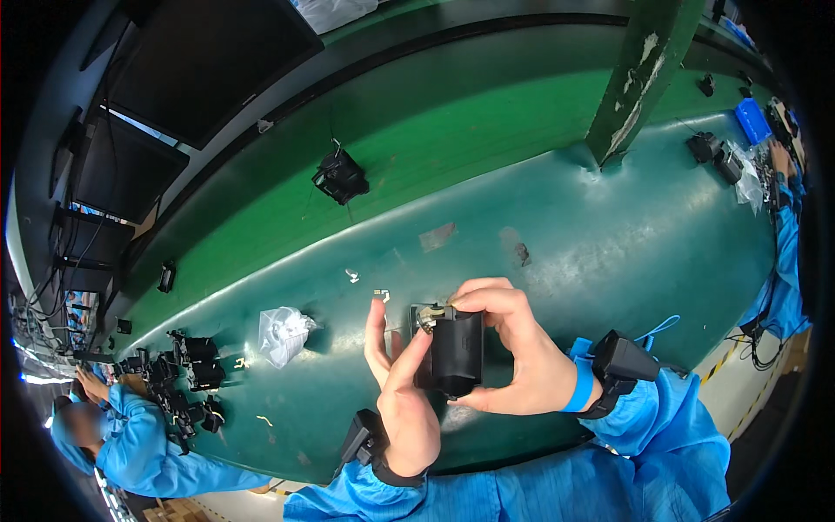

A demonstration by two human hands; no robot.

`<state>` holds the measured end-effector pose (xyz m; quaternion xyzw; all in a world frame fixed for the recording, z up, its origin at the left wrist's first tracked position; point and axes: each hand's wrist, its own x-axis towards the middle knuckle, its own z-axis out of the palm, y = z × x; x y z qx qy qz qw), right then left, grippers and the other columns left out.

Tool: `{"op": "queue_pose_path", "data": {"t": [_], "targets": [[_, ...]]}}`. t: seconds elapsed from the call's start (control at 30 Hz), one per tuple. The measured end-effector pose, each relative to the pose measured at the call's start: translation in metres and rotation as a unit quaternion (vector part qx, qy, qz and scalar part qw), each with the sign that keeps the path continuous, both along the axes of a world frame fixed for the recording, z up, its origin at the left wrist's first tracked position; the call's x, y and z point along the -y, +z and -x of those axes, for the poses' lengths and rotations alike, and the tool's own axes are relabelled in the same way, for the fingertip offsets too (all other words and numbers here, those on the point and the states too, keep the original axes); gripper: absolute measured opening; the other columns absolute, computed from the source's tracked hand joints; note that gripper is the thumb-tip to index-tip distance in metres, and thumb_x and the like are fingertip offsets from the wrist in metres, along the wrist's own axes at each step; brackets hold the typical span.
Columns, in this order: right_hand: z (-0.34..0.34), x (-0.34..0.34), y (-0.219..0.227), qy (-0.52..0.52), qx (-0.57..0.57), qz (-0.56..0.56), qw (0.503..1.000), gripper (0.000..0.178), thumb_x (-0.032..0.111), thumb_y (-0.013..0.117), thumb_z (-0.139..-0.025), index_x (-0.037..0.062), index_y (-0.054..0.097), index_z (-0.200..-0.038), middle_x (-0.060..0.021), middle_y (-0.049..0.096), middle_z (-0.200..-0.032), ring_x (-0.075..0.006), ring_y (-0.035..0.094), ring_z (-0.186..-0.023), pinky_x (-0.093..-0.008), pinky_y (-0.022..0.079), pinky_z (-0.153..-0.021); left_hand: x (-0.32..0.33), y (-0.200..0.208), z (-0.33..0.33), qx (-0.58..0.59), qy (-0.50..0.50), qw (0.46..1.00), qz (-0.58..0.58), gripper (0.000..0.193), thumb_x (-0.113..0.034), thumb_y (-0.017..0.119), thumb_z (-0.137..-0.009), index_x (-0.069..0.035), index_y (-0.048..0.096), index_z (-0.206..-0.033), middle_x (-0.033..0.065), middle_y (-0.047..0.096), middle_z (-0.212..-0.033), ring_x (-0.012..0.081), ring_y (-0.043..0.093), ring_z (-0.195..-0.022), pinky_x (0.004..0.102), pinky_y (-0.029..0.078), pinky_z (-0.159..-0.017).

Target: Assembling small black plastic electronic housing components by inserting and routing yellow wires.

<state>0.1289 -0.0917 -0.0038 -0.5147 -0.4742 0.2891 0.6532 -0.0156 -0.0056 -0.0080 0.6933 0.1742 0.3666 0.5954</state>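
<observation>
My right hand (535, 374) grips a black plastic housing (458, 352) that looks like part of a camera body, fingers on its top and thumb below. A small gold-and-silver flexible strip (429, 317) shows at the housing's upper left corner. My left hand (404, 409) is beside it, its thumb tip against that corner by the strip. The index finger points up, apart from the thumb. At its tip appears a small white-and-gold piece (381, 296); whether it touches the finger or lies on the table, I cannot tell.
A clear plastic bag (285, 335) lies left on the green table (348, 409), with several black housings (202, 361) beyond it. Another black part (340, 176) sits on the far green ledge. A green post (639, 83) rises behind. Co-workers (143, 435) sit at both ends.
</observation>
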Motion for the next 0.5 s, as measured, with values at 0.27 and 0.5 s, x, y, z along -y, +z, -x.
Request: {"op": "queue_pose_path", "data": {"t": [0.27, 0.5], "targets": [[0.0018, -0.0001, -0.0025, -0.005, -0.025, -0.001, 1.0, 0.081, 0.01, 0.082, -0.066, 0.0102, 0.038, -0.134, -0.0148, 0.038, -0.131, -0.0287, 0.045, -0.12, -0.0368, 0.043, -0.092, -0.0013, 0.0032, 0.0015, -0.043, 0.0, 0.999, 0.0, 0.055, -0.05, 0.032, -0.102, -0.011, 0.059, -0.13, 0.019, 0.014, -0.157, 0.0337, 0.026, -0.141, 0.0487, 0.027, -0.113], [-0.0042, -0.0036, 0.0046, -0.044, 0.129, 0.005, 0.991, 0.077, 0.002, 0.08, -0.067, 0.0102, 0.04, -0.132, -0.0194, 0.037, -0.13, -0.0369, 0.044, -0.12, -0.0423, 0.045, -0.095, 0.0, 0.0049, -0.0001, -0.04, -0.015, 0.999, -0.017, 0.058, -0.049, 0.034, -0.101, -0.005, 0.059, -0.129, 0.0236, 0.017, -0.156, 0.035, 0.023, -0.143, 0.0499, 0.016, -0.115]]}}
